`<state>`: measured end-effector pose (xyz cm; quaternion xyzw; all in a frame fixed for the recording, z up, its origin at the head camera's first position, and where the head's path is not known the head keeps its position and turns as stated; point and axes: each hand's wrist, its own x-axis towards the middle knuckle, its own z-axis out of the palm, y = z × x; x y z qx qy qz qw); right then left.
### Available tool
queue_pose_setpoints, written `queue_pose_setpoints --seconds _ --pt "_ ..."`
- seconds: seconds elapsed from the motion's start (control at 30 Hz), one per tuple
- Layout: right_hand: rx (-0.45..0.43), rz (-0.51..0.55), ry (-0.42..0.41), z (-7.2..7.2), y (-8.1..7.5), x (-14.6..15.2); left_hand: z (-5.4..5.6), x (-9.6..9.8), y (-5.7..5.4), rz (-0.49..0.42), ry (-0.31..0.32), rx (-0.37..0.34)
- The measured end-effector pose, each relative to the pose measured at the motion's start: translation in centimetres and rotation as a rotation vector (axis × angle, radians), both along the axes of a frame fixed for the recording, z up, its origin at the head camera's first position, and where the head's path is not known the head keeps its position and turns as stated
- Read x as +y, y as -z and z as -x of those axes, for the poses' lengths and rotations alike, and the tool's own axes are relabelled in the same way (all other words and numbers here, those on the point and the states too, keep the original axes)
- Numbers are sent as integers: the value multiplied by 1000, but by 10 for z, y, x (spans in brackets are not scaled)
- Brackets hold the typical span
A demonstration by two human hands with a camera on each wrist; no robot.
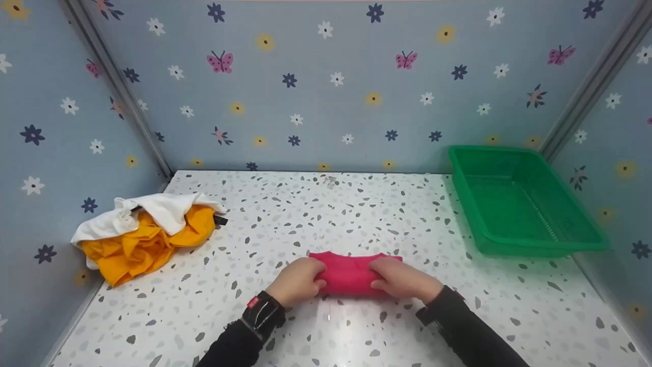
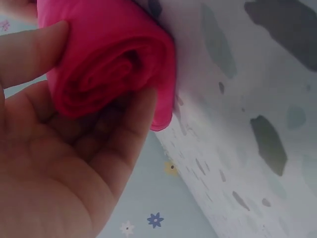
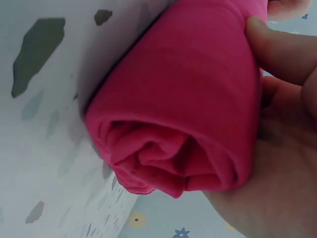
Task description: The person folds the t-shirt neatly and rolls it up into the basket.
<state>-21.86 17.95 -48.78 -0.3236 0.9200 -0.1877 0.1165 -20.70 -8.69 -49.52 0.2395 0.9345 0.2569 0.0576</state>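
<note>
A bright pink cloth (image 1: 349, 275), rolled into a short thick bundle, lies on the speckled table near its front middle. My left hand (image 1: 298, 280) grips its left end; in the left wrist view the thumb is on top and the fingers curl underneath, beside the spiral of layers (image 2: 114, 74). At the other end my right hand (image 1: 406, 279) holds the roll, thumb over it, palm against its side. The right wrist view shows looser folds (image 3: 173, 153) inside that end. A flap of the fabric extends past the roll on the far side.
A crumpled heap of orange cloth (image 1: 132, 250) and white cloth (image 1: 158, 206) lies at the left edge of the table (image 1: 285, 214). An open green plastic basket (image 1: 540, 247) stands at the back right. Patterned panels (image 1: 326, 102) enclose the back and both sides.
</note>
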Motion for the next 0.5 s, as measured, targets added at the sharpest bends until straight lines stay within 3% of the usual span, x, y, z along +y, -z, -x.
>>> queue_pose_setpoints --seconds 0.33,0.5 --pt "-63 18 25 6 2 2 7 3 4 -22 -58 -88" --pt "37 18 19 1 5 1 11 5 2 4 -55 -86"
